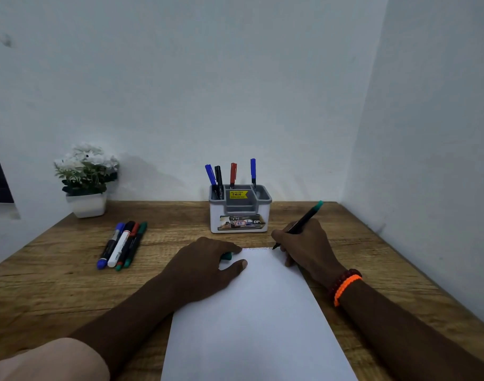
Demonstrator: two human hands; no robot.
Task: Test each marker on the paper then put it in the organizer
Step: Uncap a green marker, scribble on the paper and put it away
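Right hand pinching marker, tip at paper edge; could overshoot onto desk. Left hand fingers curled round cap; could drop.

Light: you get soft, even, cool indoor light, slightly dim.
Shadows: faint, beside the flower pot on the wall.
Edges: wide-angle bending.
Focus: near sleeve blurred.

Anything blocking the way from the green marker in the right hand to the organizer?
Nothing visible: bare table lies between the green marker in the right hand and the organizer, whose front compartment looks open.
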